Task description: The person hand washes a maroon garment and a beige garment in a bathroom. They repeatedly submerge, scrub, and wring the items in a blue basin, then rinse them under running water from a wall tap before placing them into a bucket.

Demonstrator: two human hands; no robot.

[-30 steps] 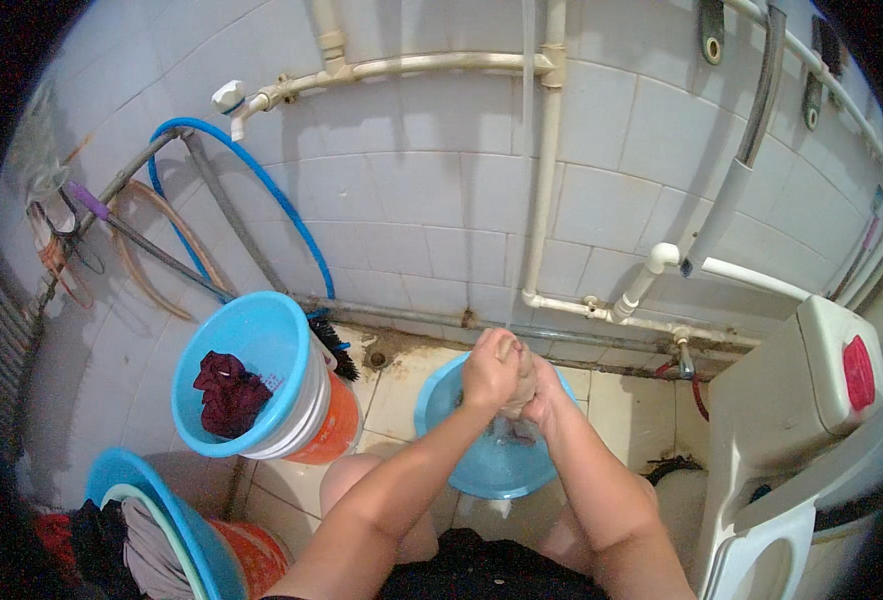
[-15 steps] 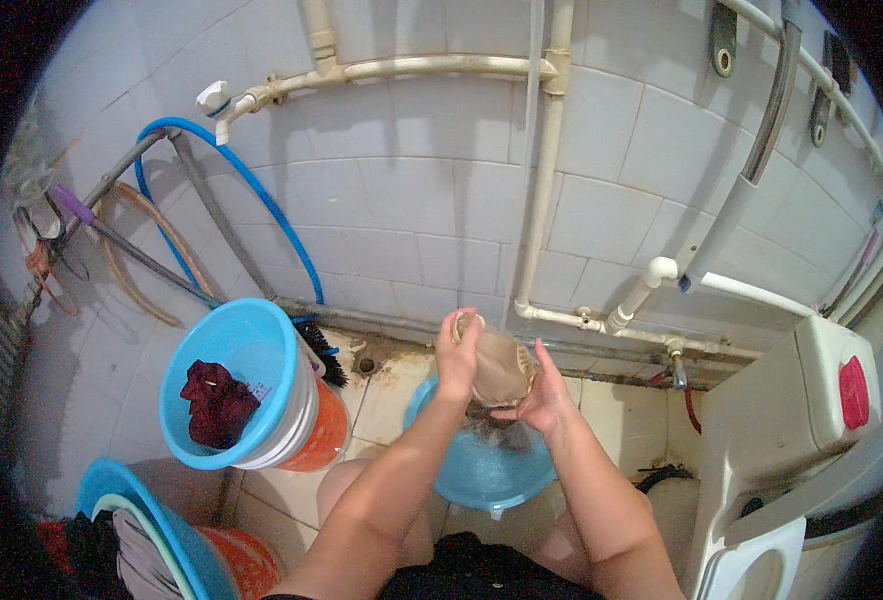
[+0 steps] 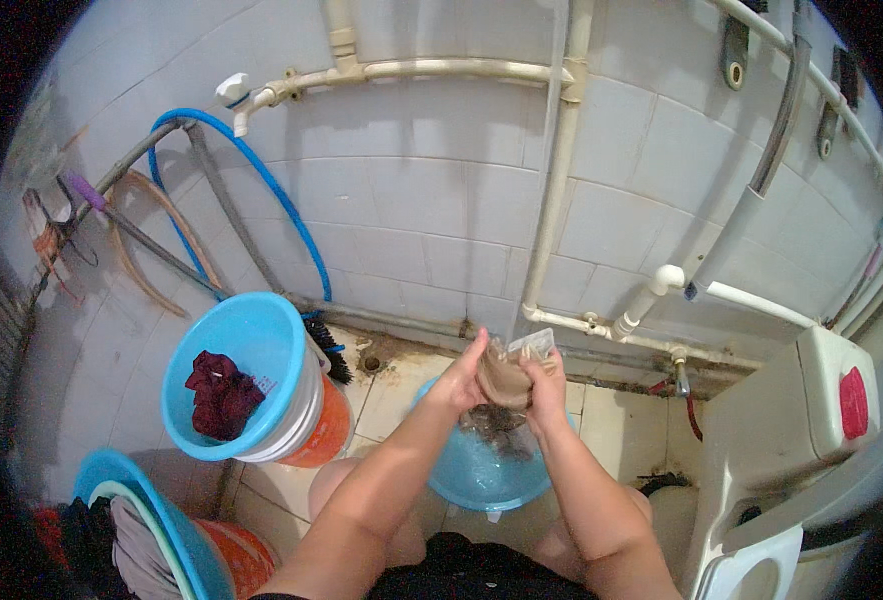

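A thin beige cloth (image 3: pixel 504 386), with a paler sheer part along its upper edge, is bunched between my hands above a blue basin (image 3: pixel 489 488). My left hand (image 3: pixel 461 378) is closed on its left side. My right hand (image 3: pixel 547 388) grips its right side, fingers folded over the fabric. What kind of garment it is cannot be made out. Below, dark wet cloth (image 3: pixel 496 425) lies in the basin, partly hidden by my hands.
To the left, a light-blue tub (image 3: pixel 291 345) holding dark red cloth (image 3: pixel 223 395) sits atop a bucket (image 3: pixel 326 425). Nearer is another blue tub (image 3: pixel 96 470) with clothes. A toilet (image 3: pixel 811 400) stands right; pipes and a tap (image 3: pixel 233 92) run along the tiled wall.
My right hand has gone from spread fingers beside the beige cloth to gripping it. The cloth is gathered more tightly, and the whole view has shifted slightly.
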